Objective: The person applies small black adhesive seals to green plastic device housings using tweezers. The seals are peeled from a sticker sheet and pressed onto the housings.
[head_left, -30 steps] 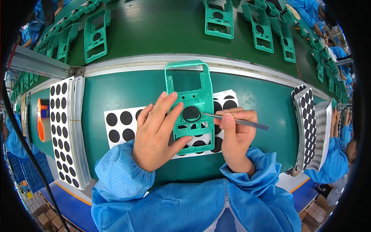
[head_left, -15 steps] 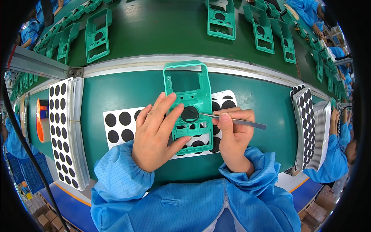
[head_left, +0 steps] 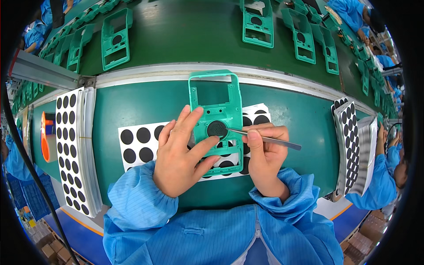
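While your left hand [head_left: 181,161] presses the green frame [head_left: 215,119] flat on the bench [head_left: 300,115], your right hand [head_left: 265,154] fingers pinch tweezers [head_left: 265,138], tip touching the frame's black disc [head_left: 217,128].

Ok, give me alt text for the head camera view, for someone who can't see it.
A person in blue sleeves steadies a green plastic frame with the left hand while the right hand holds metal tweezers at a black disc in its round opening. The frame lies on a sheet of black round stickers on a green workbench.

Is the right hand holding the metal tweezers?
Yes, the right hand grips the tweezers, their tip at the black disc.
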`<state>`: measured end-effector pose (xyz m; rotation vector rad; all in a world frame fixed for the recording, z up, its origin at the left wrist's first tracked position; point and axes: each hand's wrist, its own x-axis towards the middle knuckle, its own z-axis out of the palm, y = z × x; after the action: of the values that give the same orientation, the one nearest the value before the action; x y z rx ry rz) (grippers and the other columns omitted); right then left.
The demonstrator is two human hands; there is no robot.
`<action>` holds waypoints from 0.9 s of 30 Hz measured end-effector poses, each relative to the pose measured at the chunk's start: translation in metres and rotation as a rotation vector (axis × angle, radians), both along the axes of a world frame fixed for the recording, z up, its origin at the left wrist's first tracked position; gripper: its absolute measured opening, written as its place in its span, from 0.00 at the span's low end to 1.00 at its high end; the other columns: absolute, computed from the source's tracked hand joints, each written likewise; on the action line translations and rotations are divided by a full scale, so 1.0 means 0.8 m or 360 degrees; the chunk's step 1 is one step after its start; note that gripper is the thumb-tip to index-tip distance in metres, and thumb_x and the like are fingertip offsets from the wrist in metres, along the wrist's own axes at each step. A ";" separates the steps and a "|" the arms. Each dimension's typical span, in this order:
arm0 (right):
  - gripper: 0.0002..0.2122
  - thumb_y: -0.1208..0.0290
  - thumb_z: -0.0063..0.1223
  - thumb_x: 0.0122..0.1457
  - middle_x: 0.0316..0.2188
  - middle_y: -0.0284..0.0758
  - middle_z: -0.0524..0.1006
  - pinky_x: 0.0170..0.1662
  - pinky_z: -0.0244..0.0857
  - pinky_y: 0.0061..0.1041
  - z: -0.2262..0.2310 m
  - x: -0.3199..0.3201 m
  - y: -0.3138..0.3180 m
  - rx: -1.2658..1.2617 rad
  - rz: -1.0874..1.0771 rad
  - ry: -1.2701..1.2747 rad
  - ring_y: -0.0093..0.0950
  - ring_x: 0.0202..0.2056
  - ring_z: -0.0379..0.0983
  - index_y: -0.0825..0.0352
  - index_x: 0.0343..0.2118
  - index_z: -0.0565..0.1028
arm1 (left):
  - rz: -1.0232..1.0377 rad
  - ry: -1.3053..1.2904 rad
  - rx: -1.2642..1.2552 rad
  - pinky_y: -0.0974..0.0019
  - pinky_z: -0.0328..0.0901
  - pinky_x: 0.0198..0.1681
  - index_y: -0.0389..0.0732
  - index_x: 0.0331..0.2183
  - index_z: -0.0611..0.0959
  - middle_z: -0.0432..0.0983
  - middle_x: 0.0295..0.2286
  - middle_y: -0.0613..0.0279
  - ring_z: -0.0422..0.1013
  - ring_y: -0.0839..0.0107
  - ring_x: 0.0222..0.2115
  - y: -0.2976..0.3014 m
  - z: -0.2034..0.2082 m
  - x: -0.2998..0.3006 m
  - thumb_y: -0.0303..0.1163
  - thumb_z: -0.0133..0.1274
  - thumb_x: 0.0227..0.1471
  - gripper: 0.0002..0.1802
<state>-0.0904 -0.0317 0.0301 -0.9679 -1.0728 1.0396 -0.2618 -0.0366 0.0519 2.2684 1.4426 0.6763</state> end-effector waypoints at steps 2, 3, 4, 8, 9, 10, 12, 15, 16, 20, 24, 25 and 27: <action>0.07 0.82 0.47 0.54 0.30 0.40 0.72 0.28 0.60 0.10 -0.002 0.000 0.000 0.0008 0.0001 -0.0025 0.16 0.27 0.67 0.69 0.32 0.62 | 0.0002 -0.0006 0.0003 0.53 0.51 0.50 0.45 0.34 0.80 0.56 0.51 0.48 0.54 0.48 0.53 0.000 -0.002 0.001 0.34 0.63 0.32 0.20; 0.07 0.82 0.47 0.54 0.30 0.40 0.72 0.28 0.60 0.10 -0.003 0.000 0.001 0.0025 -0.0001 -0.0066 0.16 0.27 0.67 0.69 0.32 0.62 | 0.0006 -0.0011 0.0005 0.53 0.51 0.50 0.45 0.34 0.80 0.56 0.51 0.48 0.54 0.48 0.53 0.000 -0.002 0.001 0.34 0.63 0.32 0.20; 0.07 0.82 0.47 0.53 0.30 0.39 0.72 0.27 0.60 0.10 -0.003 0.000 0.000 0.0042 -0.0005 -0.0108 0.16 0.27 0.68 0.69 0.32 0.62 | 0.0009 -0.0016 0.0007 0.53 0.51 0.50 0.45 0.34 0.80 0.56 0.51 0.48 0.54 0.48 0.53 0.000 -0.003 0.002 0.34 0.63 0.32 0.20; 0.07 0.80 0.46 0.55 0.30 0.41 0.72 0.32 0.65 0.13 -0.004 0.002 -0.001 0.0041 0.0022 -0.0251 0.18 0.27 0.69 0.68 0.33 0.61 | 0.0013 -0.0004 0.0001 0.53 0.51 0.50 0.46 0.34 0.80 0.57 0.51 0.48 0.54 0.48 0.53 -0.002 -0.001 0.001 0.34 0.63 0.32 0.20; 0.07 0.81 0.46 0.55 0.30 0.41 0.72 0.32 0.65 0.13 -0.004 0.002 -0.001 0.0050 0.0028 -0.0269 0.19 0.27 0.69 0.68 0.33 0.61 | 0.0014 -0.0002 0.0002 0.53 0.51 0.50 0.46 0.34 0.80 0.57 0.51 0.48 0.54 0.48 0.53 -0.003 -0.002 0.001 0.34 0.63 0.32 0.20; 0.07 0.81 0.45 0.55 0.31 0.41 0.72 0.32 0.64 0.13 -0.004 0.002 -0.001 0.0060 0.0032 -0.0287 0.19 0.27 0.69 0.69 0.33 0.61 | 0.0013 -0.0002 0.0003 0.53 0.51 0.50 0.46 0.34 0.80 0.56 0.51 0.48 0.54 0.48 0.53 -0.003 -0.002 0.001 0.34 0.63 0.32 0.20; 0.07 0.82 0.47 0.54 0.30 0.40 0.72 0.28 0.62 0.12 -0.007 0.000 -0.001 0.0080 0.0001 -0.0286 0.17 0.25 0.68 0.69 0.32 0.61 | 0.0013 -0.0006 0.0003 0.53 0.51 0.50 0.46 0.34 0.80 0.57 0.51 0.48 0.54 0.48 0.53 -0.003 -0.002 0.000 0.34 0.63 0.32 0.20; 0.07 0.83 0.49 0.52 0.29 0.39 0.73 0.24 0.61 0.11 -0.007 -0.002 0.000 0.0117 -0.0032 -0.0321 0.15 0.24 0.68 0.69 0.31 0.63 | 0.0011 -0.0018 0.0022 0.53 0.52 0.49 0.46 0.34 0.80 0.58 0.50 0.49 0.54 0.49 0.53 -0.002 -0.002 -0.001 0.35 0.62 0.32 0.20; 0.07 0.83 0.49 0.52 0.29 0.39 0.73 0.23 0.61 0.11 -0.007 -0.002 0.000 0.0134 -0.0030 -0.0356 0.15 0.24 0.68 0.70 0.31 0.63 | 0.0015 -0.0025 0.0041 0.52 0.52 0.49 0.46 0.34 0.79 0.59 0.50 0.50 0.55 0.50 0.52 -0.002 -0.002 0.000 0.36 0.62 0.32 0.20; 0.07 0.83 0.51 0.51 0.29 0.40 0.73 0.23 0.63 0.14 -0.003 -0.002 -0.001 0.0180 -0.0001 -0.0388 0.19 0.24 0.70 0.70 0.30 0.66 | 0.0016 -0.0016 0.0040 0.52 0.52 0.48 0.46 0.39 0.77 0.59 0.49 0.50 0.55 0.49 0.52 -0.003 -0.003 0.004 0.37 0.62 0.32 0.26; 0.10 0.84 0.55 0.46 0.27 0.42 0.74 0.24 0.65 0.23 -0.001 0.004 -0.001 0.0392 -0.0047 -0.0778 0.33 0.25 0.71 0.68 0.31 0.71 | 0.0028 0.0095 0.0059 0.50 0.52 0.47 0.46 0.43 0.74 0.60 0.48 0.51 0.54 0.48 0.51 0.001 0.000 0.011 0.40 0.62 0.33 0.31; 0.12 0.84 0.56 0.44 0.28 0.41 0.73 0.25 0.65 0.24 0.001 0.007 0.000 0.0471 0.0013 -0.0863 0.34 0.26 0.71 0.67 0.33 0.71 | 0.0029 0.0149 0.0059 0.50 0.52 0.47 0.46 0.44 0.74 0.60 0.47 0.51 0.54 0.48 0.51 0.003 0.001 0.014 0.41 0.61 0.33 0.31; 0.16 0.83 0.56 0.41 0.30 0.40 0.73 0.27 0.66 0.27 -0.001 0.017 0.000 0.0584 0.0040 -0.1002 0.36 0.30 0.71 0.66 0.37 0.71 | -0.0010 0.0208 0.0064 0.49 0.52 0.47 0.44 0.44 0.73 0.60 0.46 0.49 0.54 0.45 0.50 0.007 0.002 0.021 0.40 0.60 0.34 0.31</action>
<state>-0.0768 -0.0314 0.0297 -0.9993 -1.7261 0.5229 -0.2453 -0.0312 0.0539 2.3867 1.4926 0.5692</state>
